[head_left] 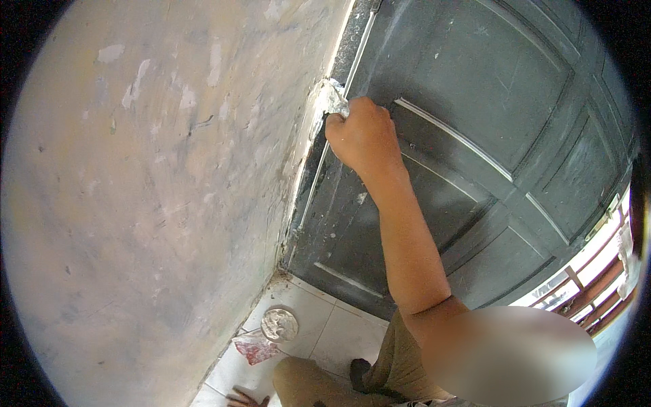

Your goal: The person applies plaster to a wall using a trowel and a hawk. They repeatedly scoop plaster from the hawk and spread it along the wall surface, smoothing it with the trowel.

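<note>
My right hand (pixel 361 132) is closed on a white-smeared tool (pixel 335 98), possibly a scraper, pressed into the narrow seam where the mottled plaster wall (pixel 156 176) meets the dark door frame (pixel 314 169); its exact shape is partly hidden by my fingers. My left hand (pixel 247 400) lies at the bottom edge on the white tiled floor (pixel 349 342), its fingers spread with nothing visible in them. A round container of white paste (pixel 279 324) stands by the wall base, beside a smeared plastic bag with red on it (pixel 255 347).
A dark grey panelled door (pixel 488 88) spans the upper right. At the far right are brown bars (pixel 597 292) with bright light behind them. My bent legs (pixel 302 380) are at the bottom over the tiles, and some debris (pixel 280 277) sits in the floor corner.
</note>
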The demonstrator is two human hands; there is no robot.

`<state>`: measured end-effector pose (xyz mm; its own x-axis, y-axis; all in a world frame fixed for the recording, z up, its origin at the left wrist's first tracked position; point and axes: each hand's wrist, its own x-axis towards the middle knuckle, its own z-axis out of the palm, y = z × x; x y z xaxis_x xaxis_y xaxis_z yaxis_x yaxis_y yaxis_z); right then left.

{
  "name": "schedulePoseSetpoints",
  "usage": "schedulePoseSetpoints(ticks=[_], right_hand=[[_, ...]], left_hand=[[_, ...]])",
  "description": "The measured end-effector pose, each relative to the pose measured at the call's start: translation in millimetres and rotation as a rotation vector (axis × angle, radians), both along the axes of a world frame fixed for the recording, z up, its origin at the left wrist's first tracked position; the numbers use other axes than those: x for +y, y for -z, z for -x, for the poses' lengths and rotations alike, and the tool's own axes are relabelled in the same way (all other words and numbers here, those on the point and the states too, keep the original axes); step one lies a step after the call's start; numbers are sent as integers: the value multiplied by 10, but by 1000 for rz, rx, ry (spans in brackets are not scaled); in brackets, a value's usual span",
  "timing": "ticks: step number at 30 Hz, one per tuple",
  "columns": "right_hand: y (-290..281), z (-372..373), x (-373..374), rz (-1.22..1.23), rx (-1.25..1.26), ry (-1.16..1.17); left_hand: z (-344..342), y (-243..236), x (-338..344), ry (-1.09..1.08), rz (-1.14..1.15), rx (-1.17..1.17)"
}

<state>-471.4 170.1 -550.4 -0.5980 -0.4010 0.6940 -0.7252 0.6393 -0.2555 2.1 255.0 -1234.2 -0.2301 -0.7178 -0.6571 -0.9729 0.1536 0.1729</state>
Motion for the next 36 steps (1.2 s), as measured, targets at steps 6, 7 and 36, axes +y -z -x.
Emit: schedulePoseSetpoints(ticks=[6, 7, 36], right_hand=[[16, -173, 197, -5, -31, -2], [45, -181, 226, 22, -15, -2], [128, -3, -67, -8, -59, -4]], left_hand=[[24, 30, -8, 0, 99, -63], [11, 201, 26, 22, 171, -107], [64, 548, 233, 225, 853, -439]])
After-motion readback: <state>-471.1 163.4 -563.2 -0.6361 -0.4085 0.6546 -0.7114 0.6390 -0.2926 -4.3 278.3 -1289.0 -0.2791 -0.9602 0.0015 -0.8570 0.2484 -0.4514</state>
